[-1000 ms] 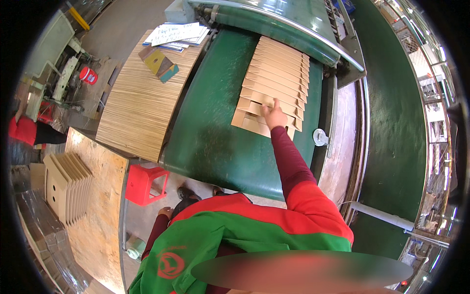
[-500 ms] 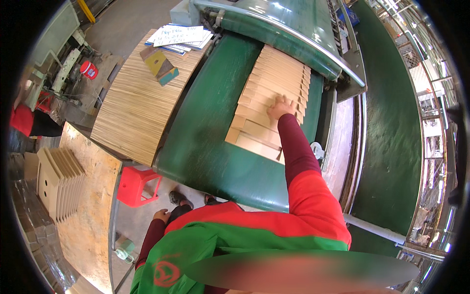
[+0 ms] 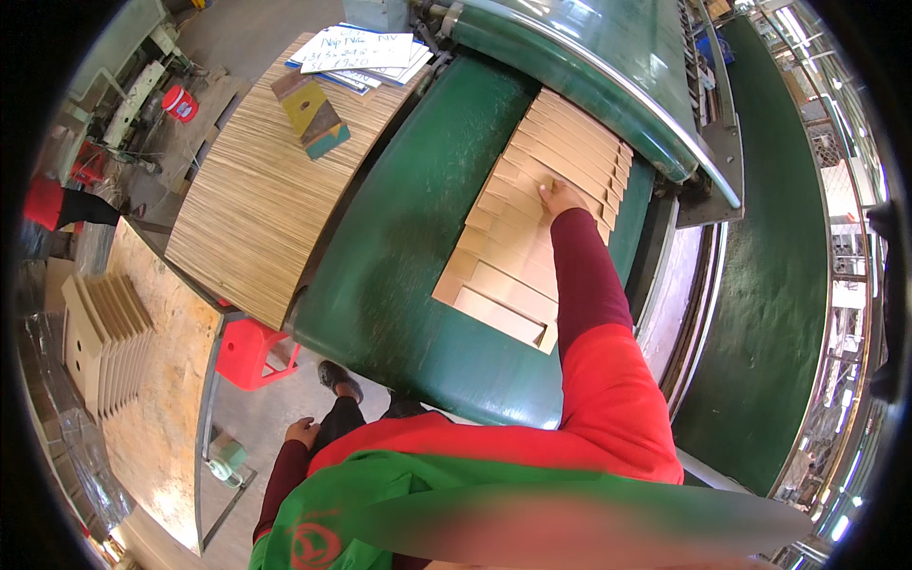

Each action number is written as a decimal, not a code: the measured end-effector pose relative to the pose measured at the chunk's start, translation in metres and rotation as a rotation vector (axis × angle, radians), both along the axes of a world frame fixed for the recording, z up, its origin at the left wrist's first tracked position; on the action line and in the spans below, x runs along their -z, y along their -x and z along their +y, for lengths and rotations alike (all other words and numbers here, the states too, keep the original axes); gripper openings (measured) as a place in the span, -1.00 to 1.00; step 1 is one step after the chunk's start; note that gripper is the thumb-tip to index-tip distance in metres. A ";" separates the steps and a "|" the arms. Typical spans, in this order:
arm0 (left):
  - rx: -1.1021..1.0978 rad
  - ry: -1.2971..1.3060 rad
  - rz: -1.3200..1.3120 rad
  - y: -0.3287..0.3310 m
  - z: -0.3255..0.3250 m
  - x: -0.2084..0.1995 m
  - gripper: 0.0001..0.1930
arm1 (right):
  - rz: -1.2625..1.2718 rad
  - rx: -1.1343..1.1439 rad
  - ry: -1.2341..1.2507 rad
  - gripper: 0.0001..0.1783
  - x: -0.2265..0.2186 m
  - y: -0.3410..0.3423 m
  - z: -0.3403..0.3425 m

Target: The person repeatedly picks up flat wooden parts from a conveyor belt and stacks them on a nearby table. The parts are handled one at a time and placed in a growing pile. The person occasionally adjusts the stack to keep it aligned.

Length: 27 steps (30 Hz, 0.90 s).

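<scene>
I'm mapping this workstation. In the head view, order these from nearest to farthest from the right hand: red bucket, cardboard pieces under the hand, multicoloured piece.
From the right hand:
1. Cardboard pieces: directly beneath it, on the green belt.
2. Multicoloured piece: to its left, on the wood-grain table.
3. Red bucket: farther left, beyond that table.

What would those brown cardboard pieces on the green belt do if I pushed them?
The cardboard pieces would probably slide over each other, since they overlap like roof tiles. They're likely light, because they look thin. Rolling seems unlikely: they lie flattish on the belt.
</scene>
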<state>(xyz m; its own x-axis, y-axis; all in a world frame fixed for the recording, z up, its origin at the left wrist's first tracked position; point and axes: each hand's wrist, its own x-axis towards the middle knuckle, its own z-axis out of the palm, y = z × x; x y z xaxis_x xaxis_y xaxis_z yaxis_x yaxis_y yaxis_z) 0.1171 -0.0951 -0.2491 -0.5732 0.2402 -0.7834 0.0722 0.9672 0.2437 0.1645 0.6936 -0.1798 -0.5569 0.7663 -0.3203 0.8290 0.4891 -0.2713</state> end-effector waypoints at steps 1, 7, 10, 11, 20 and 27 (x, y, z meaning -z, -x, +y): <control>-0.004 0.001 -0.010 0.000 0.002 -0.002 -0.48 | -0.051 0.024 0.049 -0.33 -0.003 0.003 0.005; 0.026 0.088 -0.076 -0.002 0.017 -0.004 -0.47 | -0.185 -0.113 -0.511 -0.45 -0.028 0.013 0.047; -0.032 0.005 -0.042 -0.001 0.024 -0.010 -0.50 | -0.049 0.040 -0.401 -0.35 -0.007 0.015 0.049; -0.040 0.008 -0.026 0.000 0.027 -0.013 -0.51 | -0.013 0.038 -0.390 -0.32 0.004 0.016 0.050; 0.043 -0.015 -0.127 0.005 0.064 -0.024 -0.53 | -0.080 0.092 -0.264 -0.09 0.031 0.015 0.053; 0.045 -0.100 -0.175 -0.001 0.064 -0.010 -0.47 | 0.019 0.175 -0.290 -0.11 0.027 0.006 -0.010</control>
